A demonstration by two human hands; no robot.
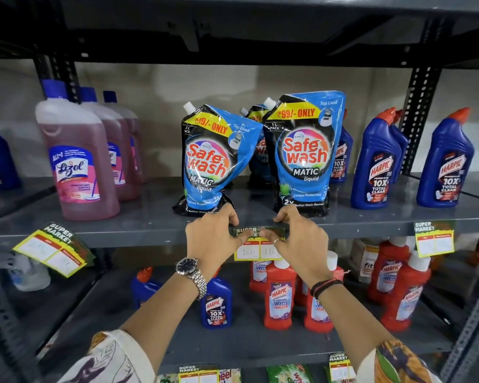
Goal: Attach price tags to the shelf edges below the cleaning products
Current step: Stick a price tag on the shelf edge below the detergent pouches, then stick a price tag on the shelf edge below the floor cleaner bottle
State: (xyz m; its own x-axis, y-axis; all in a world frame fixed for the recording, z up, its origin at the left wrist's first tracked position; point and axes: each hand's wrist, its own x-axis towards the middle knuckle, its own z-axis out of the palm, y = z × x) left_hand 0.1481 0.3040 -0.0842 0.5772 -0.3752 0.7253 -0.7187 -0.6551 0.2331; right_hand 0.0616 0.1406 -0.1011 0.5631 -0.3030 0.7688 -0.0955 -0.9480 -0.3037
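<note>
Head cam: both hands (215, 236) (299, 239) pressing price tag (259, 244) on shelf edge (122, 237)

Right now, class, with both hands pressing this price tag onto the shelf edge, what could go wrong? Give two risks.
1. The left hand and right hand press only the top strip of the price tag; the lower part hangs free, so it might end up crooked like the tilted tag.
2. The fingers sit close to the leaning Safewash pouch, which a knock could topple.
</note>
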